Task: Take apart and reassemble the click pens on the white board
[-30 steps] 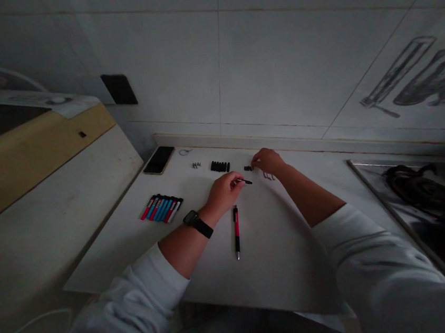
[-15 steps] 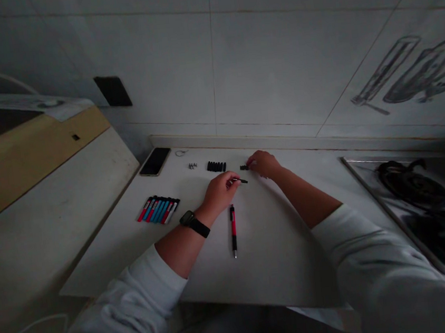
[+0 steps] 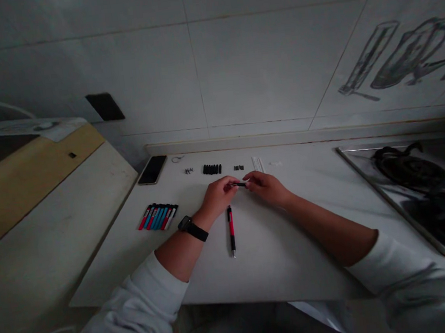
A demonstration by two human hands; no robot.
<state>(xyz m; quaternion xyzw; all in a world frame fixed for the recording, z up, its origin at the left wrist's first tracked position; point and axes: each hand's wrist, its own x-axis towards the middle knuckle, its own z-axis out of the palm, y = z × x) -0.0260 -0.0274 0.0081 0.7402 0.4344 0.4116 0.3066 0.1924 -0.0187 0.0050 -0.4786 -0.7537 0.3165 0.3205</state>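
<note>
My left hand (image 3: 219, 194) and my right hand (image 3: 266, 187) meet above the white counter (image 3: 278, 245), both pinching a small black pen part (image 3: 241, 184) between their fingertips. A red and black pen (image 3: 231, 229) lies on the counter just below my left hand. Behind the hands lie a row of black grip sleeves (image 3: 211, 169), a few small black pieces (image 3: 239, 168), tiny springs (image 3: 188, 170) and white refill tubes (image 3: 257, 163). A black watch (image 3: 192, 229) is on my left wrist.
Several red and blue pens (image 3: 158, 216) lie side by side at the left. A dark phone (image 3: 152, 169) rests near the back left corner. A gas stove (image 3: 423, 188) fills the right. A wood-topped white appliance (image 3: 39, 207) stands at the left.
My right hand drew back from the small black pieces toward me and joined my left hand at the small pen part. The view tilted down a little.
</note>
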